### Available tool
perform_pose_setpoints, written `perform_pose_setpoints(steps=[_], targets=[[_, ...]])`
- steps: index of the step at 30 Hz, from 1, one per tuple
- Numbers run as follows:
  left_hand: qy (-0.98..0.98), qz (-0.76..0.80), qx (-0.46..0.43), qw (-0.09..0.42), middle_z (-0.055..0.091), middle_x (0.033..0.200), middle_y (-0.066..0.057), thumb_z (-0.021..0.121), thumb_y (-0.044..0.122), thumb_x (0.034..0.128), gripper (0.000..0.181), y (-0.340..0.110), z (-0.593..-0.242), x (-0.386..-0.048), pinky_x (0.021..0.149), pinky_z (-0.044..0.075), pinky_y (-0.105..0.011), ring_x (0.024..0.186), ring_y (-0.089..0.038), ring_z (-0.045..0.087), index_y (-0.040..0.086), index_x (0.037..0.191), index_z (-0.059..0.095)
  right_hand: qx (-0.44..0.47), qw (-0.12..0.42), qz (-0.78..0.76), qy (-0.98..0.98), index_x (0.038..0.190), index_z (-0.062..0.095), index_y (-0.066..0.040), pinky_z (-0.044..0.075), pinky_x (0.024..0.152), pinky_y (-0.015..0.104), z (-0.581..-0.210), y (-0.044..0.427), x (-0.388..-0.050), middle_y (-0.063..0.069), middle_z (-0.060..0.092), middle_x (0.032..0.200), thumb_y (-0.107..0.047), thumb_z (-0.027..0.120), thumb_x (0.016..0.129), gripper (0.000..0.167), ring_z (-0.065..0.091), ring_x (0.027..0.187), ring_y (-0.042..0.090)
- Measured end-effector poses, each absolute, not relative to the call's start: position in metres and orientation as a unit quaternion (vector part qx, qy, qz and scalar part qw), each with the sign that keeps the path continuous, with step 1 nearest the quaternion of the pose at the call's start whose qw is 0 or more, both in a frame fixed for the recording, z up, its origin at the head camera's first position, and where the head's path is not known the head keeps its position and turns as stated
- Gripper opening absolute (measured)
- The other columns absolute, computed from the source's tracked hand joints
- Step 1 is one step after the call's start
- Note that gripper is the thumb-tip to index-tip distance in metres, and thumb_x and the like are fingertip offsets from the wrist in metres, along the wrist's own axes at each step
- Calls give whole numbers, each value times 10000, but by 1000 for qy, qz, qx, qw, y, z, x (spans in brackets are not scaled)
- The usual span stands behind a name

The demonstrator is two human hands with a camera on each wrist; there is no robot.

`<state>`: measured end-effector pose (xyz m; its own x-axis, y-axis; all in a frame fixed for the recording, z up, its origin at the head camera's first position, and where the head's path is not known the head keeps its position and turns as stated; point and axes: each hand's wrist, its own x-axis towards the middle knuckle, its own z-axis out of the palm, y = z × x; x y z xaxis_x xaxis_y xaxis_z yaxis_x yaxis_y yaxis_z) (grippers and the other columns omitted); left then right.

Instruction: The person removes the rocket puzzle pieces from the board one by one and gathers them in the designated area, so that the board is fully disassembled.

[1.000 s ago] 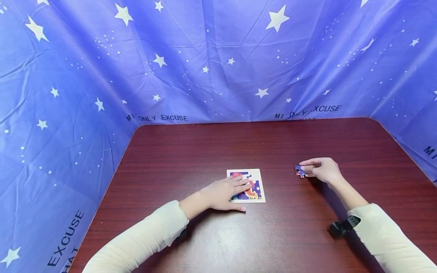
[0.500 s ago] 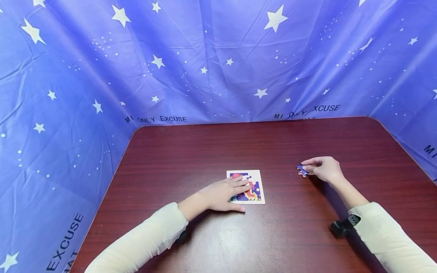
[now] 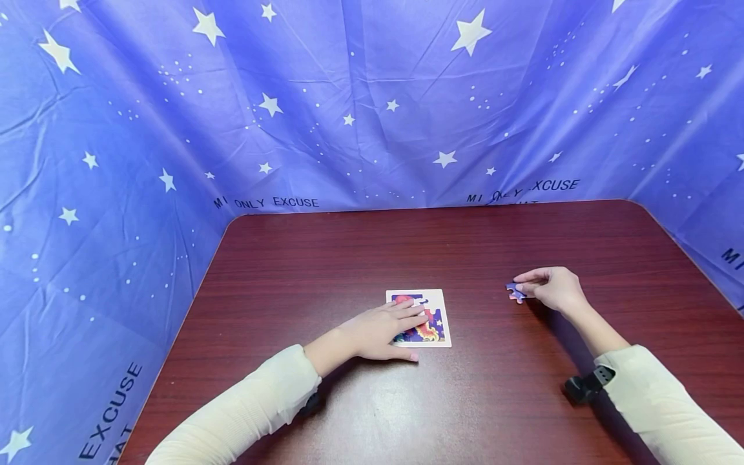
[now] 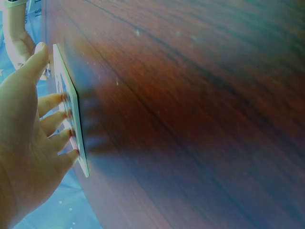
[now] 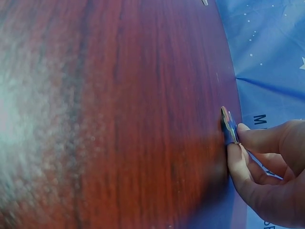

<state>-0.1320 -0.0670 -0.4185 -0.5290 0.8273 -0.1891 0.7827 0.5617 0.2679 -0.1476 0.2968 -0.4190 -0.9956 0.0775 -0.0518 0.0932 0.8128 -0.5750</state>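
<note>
A puzzle piece (image 3: 515,293) is pinched in the right hand (image 3: 555,289), well right of a puzzle board (image 3: 445,323). The board, laid on a brown table (image 3: 325,252), is partly covered by the outspread left hand (image 3: 380,330).

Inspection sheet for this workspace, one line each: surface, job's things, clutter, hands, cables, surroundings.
Surface: reddish-brown table with a bright glare patch toward the front.
Job's things: puzzle board lies flat, partly covered, with a pale gap at the picture's upper right; puzzle piece is off to the right, apart from the board. Cannot tell whether the piece touches the table.
Clutter: nothing seen.
Hands: left hand rests spread on the puzzle board; right hand pinches the puzzle piece.
Cables: nothing seen; black device at the right sleeve.
Surroundings: blue-purple cloth with white stars and black lettering, behind and at both sides.
</note>
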Motion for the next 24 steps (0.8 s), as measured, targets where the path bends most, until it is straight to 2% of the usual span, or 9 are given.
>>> perform_pose_setpoints(steps=[10, 24], targets=[[872, 76, 458, 154, 268, 1602, 39, 547, 582, 896, 748, -66, -419, -132, 1245, 199, -366, 1518, -200, 160, 242, 1517, 303, 47, 10, -297, 954, 1008, 757, -62, 375, 617, 134, -421, 298, -148, 70, 768, 793, -180, 728, 808, 234, 511, 623, -123], [869, 68, 471, 137, 275, 1599, 31, 521, 587, 908, 732, -67, -419, -132, 1245, 196, -354, 1514, -228, 167, 231, 1513, 314, 39, 11, -309, 950, 1022, 747, -37, 374, 609, 106, -423, 299, -148, 83, 770, 819, -172, 715, 823, 243, 547, 617, -132]])
